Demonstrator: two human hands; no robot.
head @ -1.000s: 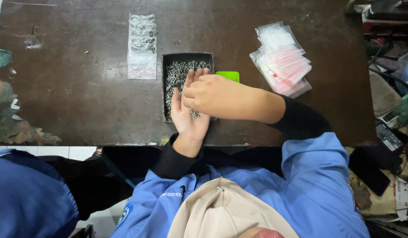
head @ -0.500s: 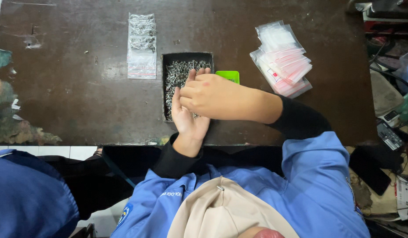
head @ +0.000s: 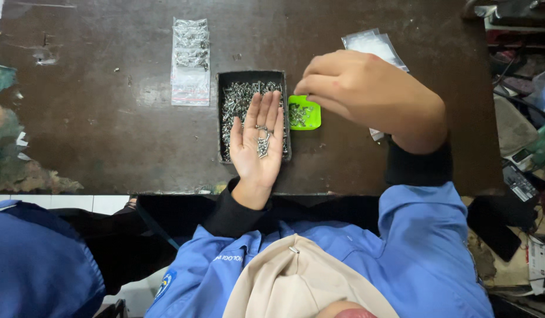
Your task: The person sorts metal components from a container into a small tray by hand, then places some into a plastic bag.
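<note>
My left hand (head: 258, 141) lies palm up and flat over a black tray (head: 223, 118) full of small silver screws, with several screws (head: 263, 139) resting on the palm. My right hand (head: 367, 94) hovers to the right of the tray, its fingertips pinched together just above a small green dish (head: 304, 113) that holds a few screws. Whether a screw sits between those fingertips cannot be seen.
A strip of filled clear bags (head: 190, 59) lies left of the tray on the dark table (head: 107, 118). Empty clear bags (head: 370, 44) peek out behind my right hand. Clutter and cables sit at the right edge (head: 520, 165).
My right hand lifted off the left palm and moved right, over the green dish. The left palm is now uncovered with screws on it.
</note>
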